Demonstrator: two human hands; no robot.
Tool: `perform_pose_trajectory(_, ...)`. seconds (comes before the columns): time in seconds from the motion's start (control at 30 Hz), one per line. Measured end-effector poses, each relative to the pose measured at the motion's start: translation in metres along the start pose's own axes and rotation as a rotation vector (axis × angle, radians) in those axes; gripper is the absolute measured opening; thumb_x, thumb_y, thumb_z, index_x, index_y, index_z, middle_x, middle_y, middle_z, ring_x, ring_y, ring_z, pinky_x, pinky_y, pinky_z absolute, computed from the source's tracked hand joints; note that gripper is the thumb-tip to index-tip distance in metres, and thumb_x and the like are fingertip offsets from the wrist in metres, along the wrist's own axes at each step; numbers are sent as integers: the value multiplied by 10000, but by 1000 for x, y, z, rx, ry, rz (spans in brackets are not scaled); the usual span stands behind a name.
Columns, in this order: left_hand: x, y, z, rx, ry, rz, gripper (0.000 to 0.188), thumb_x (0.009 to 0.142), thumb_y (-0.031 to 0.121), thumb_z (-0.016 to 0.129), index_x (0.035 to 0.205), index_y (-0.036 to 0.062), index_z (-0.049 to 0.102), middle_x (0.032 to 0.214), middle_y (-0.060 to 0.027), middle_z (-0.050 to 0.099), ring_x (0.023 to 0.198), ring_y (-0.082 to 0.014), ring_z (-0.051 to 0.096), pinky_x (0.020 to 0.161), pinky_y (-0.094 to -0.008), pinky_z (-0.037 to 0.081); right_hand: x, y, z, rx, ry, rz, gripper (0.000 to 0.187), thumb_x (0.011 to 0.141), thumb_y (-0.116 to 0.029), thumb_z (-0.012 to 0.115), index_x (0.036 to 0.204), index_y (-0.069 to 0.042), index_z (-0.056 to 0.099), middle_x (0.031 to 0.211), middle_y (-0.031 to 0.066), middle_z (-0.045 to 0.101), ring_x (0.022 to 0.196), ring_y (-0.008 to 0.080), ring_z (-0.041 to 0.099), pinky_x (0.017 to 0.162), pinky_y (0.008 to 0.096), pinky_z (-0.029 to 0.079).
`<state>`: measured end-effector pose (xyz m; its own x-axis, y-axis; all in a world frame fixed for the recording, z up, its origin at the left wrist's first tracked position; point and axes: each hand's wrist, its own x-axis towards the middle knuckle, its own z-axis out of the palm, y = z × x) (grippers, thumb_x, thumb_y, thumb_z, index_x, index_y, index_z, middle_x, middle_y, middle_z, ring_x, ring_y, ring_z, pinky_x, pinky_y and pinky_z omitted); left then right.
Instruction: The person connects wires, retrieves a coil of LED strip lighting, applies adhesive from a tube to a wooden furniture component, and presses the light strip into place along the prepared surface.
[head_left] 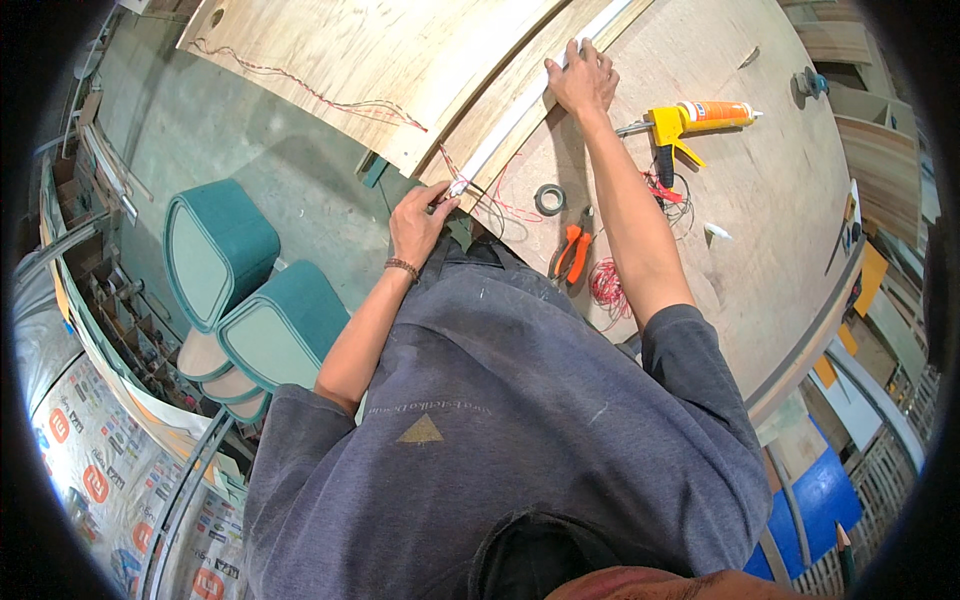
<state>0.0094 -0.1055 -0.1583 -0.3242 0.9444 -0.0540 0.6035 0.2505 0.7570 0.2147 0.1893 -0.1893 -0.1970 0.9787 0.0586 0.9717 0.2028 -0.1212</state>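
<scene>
A long, narrow white strip [512,128] runs diagonally along the edge of a plywood piece. At its near end my left hand [416,222] is closed, thumb and fingertips pinching the strip's end where thin wires come out. Farther along, my right hand [584,82] rests over the strip with its fingers apart, the fingertips touching it. Red and dark wires [512,210] trail from the near end onto the table. Beside them are a roll of black tape [550,199], orange-handled pliers [571,252] and a tangled bundle of red and white wire [607,285].
A yellow caulking gun [668,130] with an orange cartridge lies on the plywood table [760,250], near a small white nozzle [716,232]. Left of the strip is a plywood panel [330,60] with a twisted wire. Green rounded forms [225,250] stand on the floor.
</scene>
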Motion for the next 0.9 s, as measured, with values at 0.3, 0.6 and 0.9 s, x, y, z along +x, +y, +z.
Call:
perform_pose_trajectory(0.3,-5,-5,6,-136,15,-88,316,806,177,827,1097,79,752,860,-83,718,761,-187,704,716,-312,552,-3,-1,1,-6,23,-12,639,936,-472,619,1476,-153,498,1558,87,417,1385,346,410,1113,552,316)
perform_pose_trajectory(0.6,-4,-7,5,-28,-69,-34,302,854,248,783,1116,100,770,863,-131,711,774,-259,685,720,-353,522,-13,0,1,-11,-69,48,648,955,-485,579,1500,-153,465,1574,118,402,1438,391,356,1174,565,267)
perform_pose_trajectory(0.9,-6,-22,12,203,44,164,239,846,281,797,974,78,790,759,-128,622,698,-320,613,640,-429,468,-6,-19,-21,157,-83,34,643,963,-412,600,1495,-86,448,1594,140,353,1411,377,368,1135,540,318)
